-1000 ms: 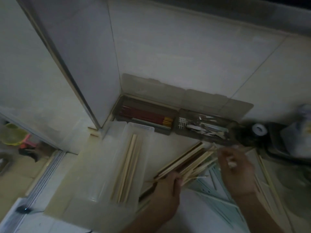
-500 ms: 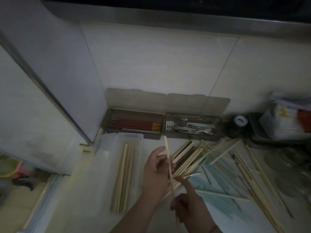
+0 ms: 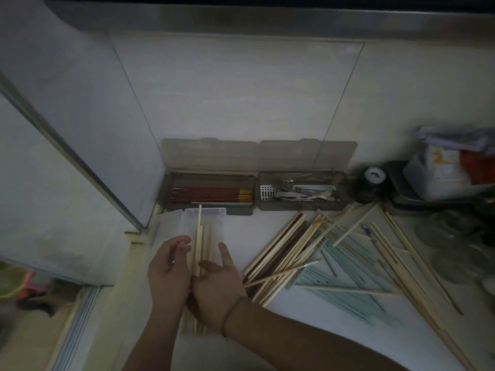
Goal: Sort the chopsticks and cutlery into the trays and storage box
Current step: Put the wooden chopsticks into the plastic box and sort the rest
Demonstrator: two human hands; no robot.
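Both hands sit at lower centre over the clear storage box (image 3: 205, 214); left hand (image 3: 168, 269) and right hand (image 3: 218, 279), fingers loosely spread, steady the pale chopsticks (image 3: 199, 245). Best lay them parallel, ends aligned.

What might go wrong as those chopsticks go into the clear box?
One chopstick pokes past the far rim of the clear box, so it may stick out instead of lying flat. The right hand sits close to the loose pile; pulling back could scatter it. The dim light makes mis-sorting easier.
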